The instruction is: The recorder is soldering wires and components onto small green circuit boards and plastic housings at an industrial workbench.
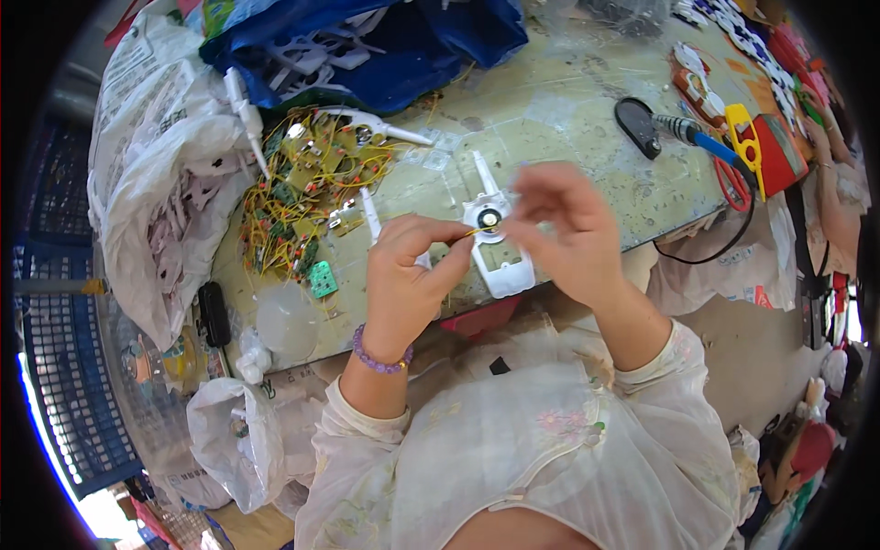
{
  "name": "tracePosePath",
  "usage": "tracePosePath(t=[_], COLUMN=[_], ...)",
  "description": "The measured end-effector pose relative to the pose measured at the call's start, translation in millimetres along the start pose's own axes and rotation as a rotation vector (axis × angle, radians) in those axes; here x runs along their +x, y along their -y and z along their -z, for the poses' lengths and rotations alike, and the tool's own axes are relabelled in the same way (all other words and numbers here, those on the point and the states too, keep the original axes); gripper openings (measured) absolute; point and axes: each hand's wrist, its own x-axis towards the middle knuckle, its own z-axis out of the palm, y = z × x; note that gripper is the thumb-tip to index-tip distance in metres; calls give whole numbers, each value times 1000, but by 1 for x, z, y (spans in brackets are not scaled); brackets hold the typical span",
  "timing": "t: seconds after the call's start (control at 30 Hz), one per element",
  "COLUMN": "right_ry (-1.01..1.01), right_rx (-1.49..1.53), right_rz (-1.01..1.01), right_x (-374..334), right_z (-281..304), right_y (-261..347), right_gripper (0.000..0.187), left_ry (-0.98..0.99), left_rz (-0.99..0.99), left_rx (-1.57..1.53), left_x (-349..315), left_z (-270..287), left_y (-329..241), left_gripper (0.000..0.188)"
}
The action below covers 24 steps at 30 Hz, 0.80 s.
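Note:
On the table before me lies a white plastic shell [506,278] with a long prong at its far end and a squared frame at its near end. A round black part with a pale centre [489,219] sits in its middle. My left hand [403,270] is closed, pinching a thin yellow wire [474,232] between thumb and forefinger at the round part's left side. At the shell's right edge is my right hand [573,238], slightly blurred, thumb and fingers apart with nothing visible between them. Another white plastic piece [369,213] is partly hidden behind my left hand.
A heap of wired circuit boards [289,197] lies left, near a green board [322,280]. A blue bag [412,64] and a white sack [151,165] hold white plastic parts. Right stand a blue-handled soldering iron [713,147], its black holder [634,126] and yellow pliers [744,142].

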Motion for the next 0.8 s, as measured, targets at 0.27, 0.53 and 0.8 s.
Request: tracePosePath(t=[0.27, 0.53, 0.8], right_ry=[-878, -1125, -334], right_rx=[-627, -895, -495], right_rz=[155, 134, 363], right_x=[12, -7, -79], right_z=[117, 147, 89], right_y=[8, 69, 48], right_gripper=[25, 23, 28], left_ry=[15, -23, 65], left_rz=[-59, -147, -172], left_rx=[83, 365, 444], left_x=[-6, 1, 12], left_z=[-14, -21, -27], left_y=[7, 6, 20], left_gripper=[8, 3, 3])
